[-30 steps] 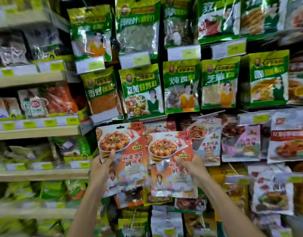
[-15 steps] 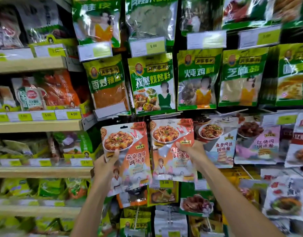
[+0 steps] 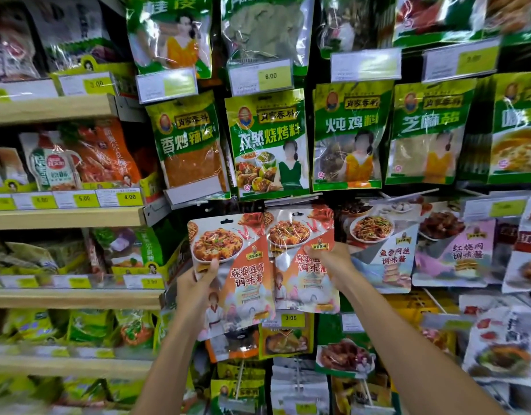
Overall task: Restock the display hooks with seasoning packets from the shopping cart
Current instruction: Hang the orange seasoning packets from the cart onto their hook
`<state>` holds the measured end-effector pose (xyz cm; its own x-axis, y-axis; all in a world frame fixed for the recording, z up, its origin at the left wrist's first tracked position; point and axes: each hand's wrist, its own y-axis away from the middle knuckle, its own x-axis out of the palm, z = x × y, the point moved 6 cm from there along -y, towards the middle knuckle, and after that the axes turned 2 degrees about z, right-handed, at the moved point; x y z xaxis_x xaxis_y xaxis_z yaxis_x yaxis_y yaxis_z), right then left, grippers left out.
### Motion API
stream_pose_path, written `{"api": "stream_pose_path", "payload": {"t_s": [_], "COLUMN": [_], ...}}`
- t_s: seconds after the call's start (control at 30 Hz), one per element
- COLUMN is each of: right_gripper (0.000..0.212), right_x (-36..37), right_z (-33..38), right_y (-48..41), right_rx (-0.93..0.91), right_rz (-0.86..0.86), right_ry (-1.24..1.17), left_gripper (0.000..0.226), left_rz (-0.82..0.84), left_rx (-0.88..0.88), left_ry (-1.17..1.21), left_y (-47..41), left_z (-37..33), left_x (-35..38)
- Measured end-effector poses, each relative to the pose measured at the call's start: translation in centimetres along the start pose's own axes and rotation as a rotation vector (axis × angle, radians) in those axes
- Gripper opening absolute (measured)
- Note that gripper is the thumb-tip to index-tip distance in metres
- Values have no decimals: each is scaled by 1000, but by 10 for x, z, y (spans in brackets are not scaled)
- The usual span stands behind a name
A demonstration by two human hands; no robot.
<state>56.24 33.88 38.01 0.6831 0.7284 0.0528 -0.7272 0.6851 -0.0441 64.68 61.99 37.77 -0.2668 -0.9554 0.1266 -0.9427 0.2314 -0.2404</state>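
Two orange sauce packets are up against the wall of hooks, side by side. The left hand (image 3: 195,283) grips the left packet (image 3: 243,274) by its left edge, thumb flat across the front and fingers hidden behind. The right hand (image 3: 333,262) mirrors it on the right packet (image 3: 300,265), with its thumb over the front at the right edge and fingers tucked behind.

Their inner edges touch down the middle; I can't tell which lies on top. The left packet tilts a little and hangs lower. Both show a hang hole near the top edge.

Room is tight. The right packet's top edge sits just under the bottom of the green barbecue packet (image 3: 267,145). Its bottom edge stops just above the yellow price tag (image 3: 291,318). To the right, the hand is close against the noodle-dish sauce packet (image 3: 387,256).

There's more space on the left, where a dark gap opens between the left packet and the ends of the wooden shelves (image 3: 66,218). Another strip of shadow sits above that packet, below the green chilli packet (image 3: 189,148).
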Motion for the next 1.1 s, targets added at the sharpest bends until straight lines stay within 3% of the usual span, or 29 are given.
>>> {"api": "stream_pose_path", "payload": {"t_s": [0.1,0.27,0.43,0.5,0.57,0.63,0.73,0.83,0.93,1.0,1.1], "right_gripper": [57,46,26,25,28,29,27,20,14,14,14], "right_x": [4,-1,-21,-13,4,13,11,8,6,4,3], "right_z": [-7,-12,-1,2,3,6,2,-5,-10,-11,-10], "right_y": [-11,-4,54,68,69,65,56,49,42,36,28], "right_rx": [28,36,-388,-443,-312,-217,-132,-113,-87,-81,-85], "right_rz": [-11,-91,-396,-269,1,142,154,128,77,47,25], "right_ry": [6,91,246,190,39,-93,-227,-239,-230,-225,-212], "left_gripper": [35,40,36,26,22,19,19,31,29,16,16], "left_rz": [15,87,165,208,251,278,304,293,209,76,-168], "left_rx": [-14,4,-27,-18,-10,-16,-41,77,233,316,555], "left_ry": [-13,-22,-24,-22,-20,-14,-26,-206,-480,-579,-649], "left_y": [0,4,6,9,13,16,21,22,18,16,14], "left_z": [4,6,14,12,9,6,4,-8,-29,-57,-123], "left_x": [4,19,37,49,62,74,86,82,62,45,33]}}
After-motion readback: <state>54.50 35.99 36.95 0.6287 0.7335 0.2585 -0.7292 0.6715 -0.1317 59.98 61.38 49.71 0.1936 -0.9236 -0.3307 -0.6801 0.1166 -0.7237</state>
